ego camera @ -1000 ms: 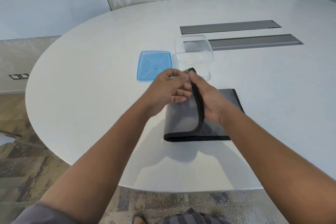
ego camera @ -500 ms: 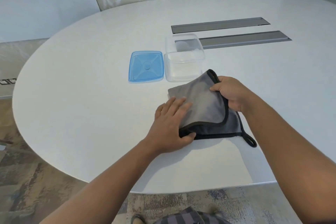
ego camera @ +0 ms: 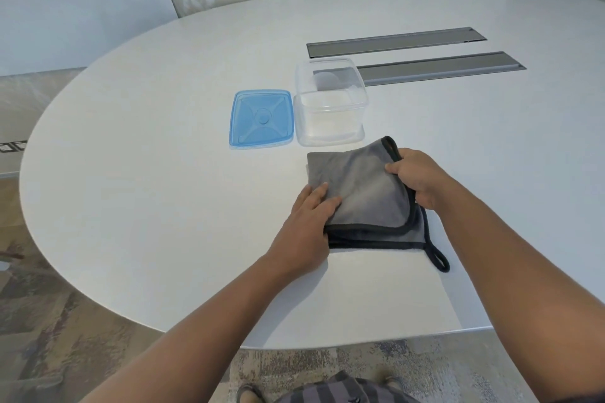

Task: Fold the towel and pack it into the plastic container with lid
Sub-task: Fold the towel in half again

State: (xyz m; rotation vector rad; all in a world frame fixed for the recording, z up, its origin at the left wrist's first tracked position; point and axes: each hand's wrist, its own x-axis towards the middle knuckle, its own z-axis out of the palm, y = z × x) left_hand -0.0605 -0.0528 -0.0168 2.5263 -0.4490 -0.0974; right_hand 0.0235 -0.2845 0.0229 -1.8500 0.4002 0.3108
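Since before, top flap lowered flatter; left hand (ego camera: 306,222) presses flat on folded grey black-edged towel (ego camera: 366,193), right hand (ego camera: 417,181) pinches its far-right edge.

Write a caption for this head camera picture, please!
Left hand presses the gray towel flat; right hand folds its edge over.

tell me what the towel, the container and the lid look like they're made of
Towel: soft grey cloth, likely microfibre, matte and plush, edged in black stitched trim with a hanging loop.
Container: clear plastic, glossy; the table shows through its walls.
Lid: translucent blue plastic, smooth and slightly shiny, with moulded ribs and a central disc.
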